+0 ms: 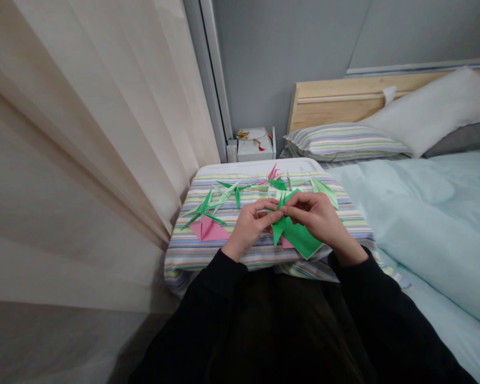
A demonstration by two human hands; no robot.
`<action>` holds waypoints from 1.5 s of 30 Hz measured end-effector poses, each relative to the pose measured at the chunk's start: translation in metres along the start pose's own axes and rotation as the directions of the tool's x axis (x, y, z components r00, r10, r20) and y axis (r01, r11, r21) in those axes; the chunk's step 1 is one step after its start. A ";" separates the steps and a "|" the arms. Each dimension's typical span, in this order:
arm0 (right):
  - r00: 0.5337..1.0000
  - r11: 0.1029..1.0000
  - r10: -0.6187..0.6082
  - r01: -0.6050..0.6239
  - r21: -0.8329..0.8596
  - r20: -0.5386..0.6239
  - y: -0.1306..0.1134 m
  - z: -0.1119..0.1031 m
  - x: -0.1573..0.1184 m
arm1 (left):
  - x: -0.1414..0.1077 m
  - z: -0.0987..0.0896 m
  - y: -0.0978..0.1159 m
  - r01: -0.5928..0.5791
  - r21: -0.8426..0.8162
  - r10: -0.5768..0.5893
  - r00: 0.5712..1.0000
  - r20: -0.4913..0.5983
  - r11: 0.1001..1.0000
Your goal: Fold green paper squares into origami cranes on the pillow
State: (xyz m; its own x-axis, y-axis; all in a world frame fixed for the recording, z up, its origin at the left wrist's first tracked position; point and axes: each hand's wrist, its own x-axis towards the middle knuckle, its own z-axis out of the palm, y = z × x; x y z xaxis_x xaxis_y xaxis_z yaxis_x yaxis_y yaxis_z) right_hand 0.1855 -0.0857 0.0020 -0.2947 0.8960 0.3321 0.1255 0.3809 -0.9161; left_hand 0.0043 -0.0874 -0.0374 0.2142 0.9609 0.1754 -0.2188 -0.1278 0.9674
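Between my two hands is a piece of green folded origami paper point(279, 228), with narrow points sticking up and a wider point hanging down. My left hand point(254, 221) pinches its left side with thumb and fingers. From the right, my right hand point(314, 213) grips the same piece near its middle, fingertips almost touching the left thumb. Beneath the hands lies a flat green paper sheet point(304, 240), partly covered by the right hand. A bit of pink paper point(287, 243) shows beside it.
Several folded green cranes point(224, 196) and a pink folded paper point(209, 229) lie on the striped cloth point(184, 248) over a small table. A beige curtain point(104, 133) hangs at the left. A bed with a pale blue quilt point(424, 213) stands at the right, a white box point(256, 154) behind.
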 end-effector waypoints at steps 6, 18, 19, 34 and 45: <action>0.988 0.980 0.125 -0.109 0.165 -0.095 0.004 0.002 0.001 | -0.002 0.002 0.006 0.048 0.048 -0.053 0.994 0.096 0.998; 0.986 0.925 0.142 -0.101 0.366 -0.086 0.008 0.004 0.003 | 0.000 0.002 0.004 0.042 -0.072 -0.032 0.992 0.124 0.997; 0.989 0.922 0.140 -0.114 0.370 -0.043 0.006 0.003 0.002 | 0.000 0.002 0.004 0.043 -0.084 -0.032 0.991 0.133 0.995; 0.983 0.900 0.132 -0.174 0.399 0.130 0.002 0.001 0.000 | 0.001 -0.001 0.001 0.057 -0.161 -0.036 0.990 0.135 0.985; 0.983 0.906 0.129 -0.169 0.388 0.127 0.004 0.000 0.005 | 0.001 0.001 0.005 0.050 -0.158 -0.022 0.985 0.174 0.986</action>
State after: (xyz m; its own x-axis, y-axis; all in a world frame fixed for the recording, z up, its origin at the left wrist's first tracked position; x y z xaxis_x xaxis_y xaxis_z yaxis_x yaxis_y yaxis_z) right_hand 0.1850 -0.0798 0.0000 -0.3936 0.9015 0.1798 -0.2045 0.1048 -0.9732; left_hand 0.0039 -0.0872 -0.0324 0.3813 0.9061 0.1830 -0.3554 -0.0391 0.9339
